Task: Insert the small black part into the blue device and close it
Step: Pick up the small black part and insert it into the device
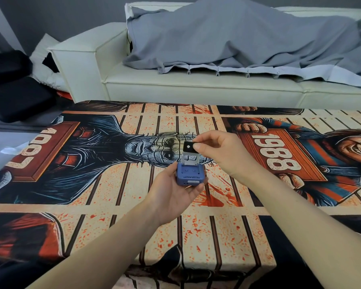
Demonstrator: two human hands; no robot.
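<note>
A small blue box-shaped device point(191, 174) rests in my left hand point(171, 190), held above the table. Its clear lid point(191, 158) stands open and upright at the far side. My right hand point(219, 151) pinches a small flat black part point(188, 147) between thumb and fingers. The black part hangs just above the top edge of the open lid, apart from the blue body below it.
A table covered with a printed horror-figure cloth point(133, 205) fills the foreground. Behind it stands a cream sofa point(175, 88) with a grey blanket point(238, 38) heaped on it. Dark cushions point(13, 90) lie on the floor at the left.
</note>
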